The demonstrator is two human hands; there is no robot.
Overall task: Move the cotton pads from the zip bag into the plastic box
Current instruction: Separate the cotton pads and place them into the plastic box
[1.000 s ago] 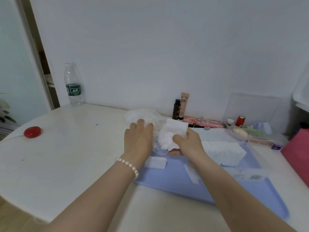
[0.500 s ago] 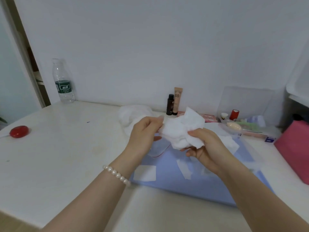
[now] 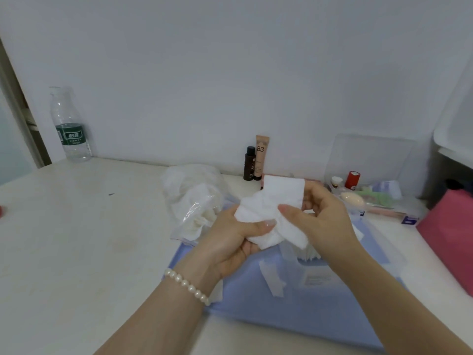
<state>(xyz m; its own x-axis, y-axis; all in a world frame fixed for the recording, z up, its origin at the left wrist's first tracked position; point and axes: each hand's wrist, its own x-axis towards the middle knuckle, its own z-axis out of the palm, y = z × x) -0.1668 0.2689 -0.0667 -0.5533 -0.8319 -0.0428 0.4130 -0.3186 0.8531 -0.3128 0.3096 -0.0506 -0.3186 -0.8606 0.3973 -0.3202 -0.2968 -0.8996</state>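
The cotton pads (image 3: 271, 213) are white. Under them lies a light blue mat (image 3: 307, 308). Left of the mat, the bottle (image 3: 70, 126) has a green label. Right of it sits something pink (image 3: 450, 239).

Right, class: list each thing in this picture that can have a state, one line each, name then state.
Bunch of white cotton pads: held above the table by both hands.
Left hand: grips the pads from below.
Right hand: pinches the pads.
Clear plastic zip bag: lying crumpled, pads still inside.
Clear plastic water bottle with green label: upright, looks nearly empty.
Small dark bottle: upright, capped.
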